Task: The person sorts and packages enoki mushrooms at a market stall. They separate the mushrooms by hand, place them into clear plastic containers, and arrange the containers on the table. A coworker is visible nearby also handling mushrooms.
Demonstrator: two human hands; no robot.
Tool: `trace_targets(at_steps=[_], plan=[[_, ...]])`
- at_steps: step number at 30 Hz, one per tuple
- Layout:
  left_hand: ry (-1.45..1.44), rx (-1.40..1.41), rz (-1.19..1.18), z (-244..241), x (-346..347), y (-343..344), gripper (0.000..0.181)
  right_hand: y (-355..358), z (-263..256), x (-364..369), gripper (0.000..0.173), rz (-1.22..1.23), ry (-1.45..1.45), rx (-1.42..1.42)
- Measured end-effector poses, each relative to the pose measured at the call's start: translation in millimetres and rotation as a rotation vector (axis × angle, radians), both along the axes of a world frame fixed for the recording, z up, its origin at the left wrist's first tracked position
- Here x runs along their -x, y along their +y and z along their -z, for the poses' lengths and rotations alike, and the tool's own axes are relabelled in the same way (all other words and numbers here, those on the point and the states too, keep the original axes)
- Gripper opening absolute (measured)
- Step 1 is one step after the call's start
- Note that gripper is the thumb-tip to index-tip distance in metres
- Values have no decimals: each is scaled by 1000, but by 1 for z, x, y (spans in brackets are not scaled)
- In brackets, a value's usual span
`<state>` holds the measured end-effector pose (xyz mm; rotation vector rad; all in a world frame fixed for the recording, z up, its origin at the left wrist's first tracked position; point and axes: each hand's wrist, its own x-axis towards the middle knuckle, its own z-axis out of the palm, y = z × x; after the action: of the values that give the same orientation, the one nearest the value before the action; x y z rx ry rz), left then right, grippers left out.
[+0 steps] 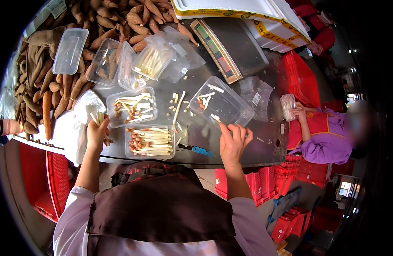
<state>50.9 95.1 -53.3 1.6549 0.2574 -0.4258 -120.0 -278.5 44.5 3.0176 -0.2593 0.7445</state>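
Note:
My left hand (97,132) is closed around a bunch of pale stalks (96,117) with reddish-brown ends, beside a white plastic bag (87,104). My right hand (234,142) pinches a short white stalk piece (216,118) over the near edge of a clear plastic tray (227,105) that holds a few pieces. A second clear tray (132,107) contains loosely laid stalks. Nearer me, another tray (150,141) is filled with stalks in a row. A blue-handled knife (201,150) lies between that tray and my right hand. One long stalk (179,108) and cut bits lie between the trays.
Sweet potatoes (140,19) are heaped at the back left, with empty clear containers (70,51) on them. A digital scale (230,48) and white foam box (273,32) stand behind. At the right, a co-worker in purple sleeves (324,148) holds a filled tray (288,107).

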Motion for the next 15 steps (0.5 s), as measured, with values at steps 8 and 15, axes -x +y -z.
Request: trace_targets(at_steps=[8, 15], plan=[[49, -8, -9, -4, 1, -3, 20, -1, -23, -3, 31, -97, -39, -93], [42, -25, -30, -10, 2, -5, 20, 2, -13, -4, 22, 47, -275, -1329]])
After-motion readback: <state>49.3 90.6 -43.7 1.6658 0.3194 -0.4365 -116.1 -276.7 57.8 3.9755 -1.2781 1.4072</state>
